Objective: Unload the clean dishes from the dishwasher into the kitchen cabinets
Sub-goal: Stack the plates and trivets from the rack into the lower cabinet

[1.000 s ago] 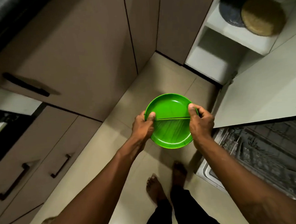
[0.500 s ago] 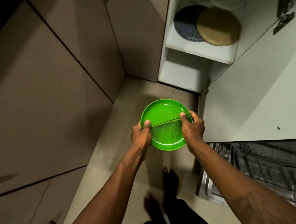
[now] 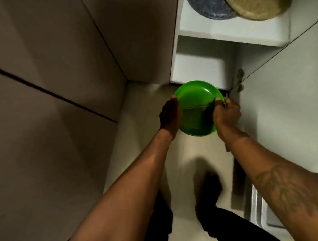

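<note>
As both hands hold the green plate (image 3: 196, 107) in the air, it sits low in front of the open cabinet (image 3: 176, 51).

Head view: the left hand (image 3: 170, 116) clasps the plate's left rim, thumb along the edge and fingers hidden beneath. The right hand (image 3: 227, 114) grips the right rim, thumb on the upper face and fingers curled under. A thin line crosses the plate from hand to hand; whether it marks a second plate cannot be told. The plate's far edge overlaps the front of the lower compartment (image 3: 198, 68). On the upper shelf (image 3: 229, 32) a blue-grey dish (image 3: 205, 5) lies partly under a tan woven round piece (image 3: 257, 1). The cabinet door (image 3: 291, 98) stands open at right. Brown cabinet fronts (image 3: 42, 89) fill the left. Below is pale floor (image 3: 141, 112), and a blurred edge of the dishwasher (image 3: 260, 209) shows at lower right.
</note>
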`<state>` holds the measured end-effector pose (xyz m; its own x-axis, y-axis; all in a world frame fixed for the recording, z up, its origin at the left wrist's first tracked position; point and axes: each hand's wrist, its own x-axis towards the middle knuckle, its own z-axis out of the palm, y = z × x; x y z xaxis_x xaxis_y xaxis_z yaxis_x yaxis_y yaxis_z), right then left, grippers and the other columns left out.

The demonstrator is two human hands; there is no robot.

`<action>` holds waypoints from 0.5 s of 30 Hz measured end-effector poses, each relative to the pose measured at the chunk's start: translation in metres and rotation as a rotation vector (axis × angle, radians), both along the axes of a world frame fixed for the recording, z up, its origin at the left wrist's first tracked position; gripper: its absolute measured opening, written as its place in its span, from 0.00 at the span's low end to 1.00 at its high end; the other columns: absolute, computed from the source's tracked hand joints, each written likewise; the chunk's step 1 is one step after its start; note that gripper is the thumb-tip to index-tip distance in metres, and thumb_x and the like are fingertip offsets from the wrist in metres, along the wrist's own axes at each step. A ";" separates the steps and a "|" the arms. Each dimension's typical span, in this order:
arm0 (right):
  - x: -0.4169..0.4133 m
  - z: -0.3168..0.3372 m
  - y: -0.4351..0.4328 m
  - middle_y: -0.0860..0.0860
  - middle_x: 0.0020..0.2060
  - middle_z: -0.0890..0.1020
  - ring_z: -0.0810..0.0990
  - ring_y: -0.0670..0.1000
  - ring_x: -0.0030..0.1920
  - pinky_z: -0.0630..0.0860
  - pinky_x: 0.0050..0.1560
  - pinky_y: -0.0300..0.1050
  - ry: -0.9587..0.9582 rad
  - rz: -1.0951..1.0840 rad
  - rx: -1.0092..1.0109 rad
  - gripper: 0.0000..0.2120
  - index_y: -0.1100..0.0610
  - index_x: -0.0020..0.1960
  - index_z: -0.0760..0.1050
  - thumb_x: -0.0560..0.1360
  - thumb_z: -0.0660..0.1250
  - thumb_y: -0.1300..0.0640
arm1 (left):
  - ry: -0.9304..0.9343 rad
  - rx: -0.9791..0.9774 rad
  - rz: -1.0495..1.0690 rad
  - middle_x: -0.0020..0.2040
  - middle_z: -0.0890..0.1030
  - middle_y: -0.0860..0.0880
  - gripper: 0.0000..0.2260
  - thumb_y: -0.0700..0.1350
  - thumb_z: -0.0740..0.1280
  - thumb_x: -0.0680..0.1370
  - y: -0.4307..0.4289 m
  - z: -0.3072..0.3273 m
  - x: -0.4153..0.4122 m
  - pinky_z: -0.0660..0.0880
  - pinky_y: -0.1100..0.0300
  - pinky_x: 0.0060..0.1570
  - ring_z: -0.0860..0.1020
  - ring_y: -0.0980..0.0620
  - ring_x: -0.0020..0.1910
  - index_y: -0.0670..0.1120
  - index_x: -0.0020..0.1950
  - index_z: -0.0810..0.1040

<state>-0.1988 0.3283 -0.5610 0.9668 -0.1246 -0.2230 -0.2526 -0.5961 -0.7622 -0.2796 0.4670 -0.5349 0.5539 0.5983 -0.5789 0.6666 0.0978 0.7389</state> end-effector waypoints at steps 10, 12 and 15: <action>0.127 -0.154 0.006 0.47 0.27 0.80 0.80 0.52 0.30 0.78 0.33 0.55 -0.155 0.198 0.119 0.15 0.50 0.40 0.78 0.76 0.64 0.41 | -0.061 -0.093 0.110 0.65 0.78 0.38 0.21 0.54 0.53 0.86 0.035 -0.151 0.126 0.74 0.46 0.64 0.77 0.41 0.63 0.43 0.65 0.77; 0.153 -0.170 0.005 0.52 0.27 0.80 0.80 0.56 0.30 0.76 0.32 0.58 -0.232 0.266 0.087 0.18 0.56 0.39 0.78 0.77 0.64 0.42 | -0.126 -0.098 0.141 0.63 0.77 0.43 0.24 0.56 0.52 0.86 0.039 -0.172 0.153 0.74 0.49 0.63 0.76 0.45 0.62 0.41 0.69 0.75; 0.185 -0.192 0.007 0.56 0.31 0.81 0.81 0.61 0.35 0.76 0.36 0.56 -0.331 0.348 -0.025 0.19 0.60 0.40 0.79 0.78 0.63 0.45 | -0.194 -0.025 0.088 0.67 0.76 0.36 0.25 0.54 0.50 0.87 0.044 -0.200 0.184 0.73 0.51 0.62 0.75 0.40 0.65 0.37 0.70 0.73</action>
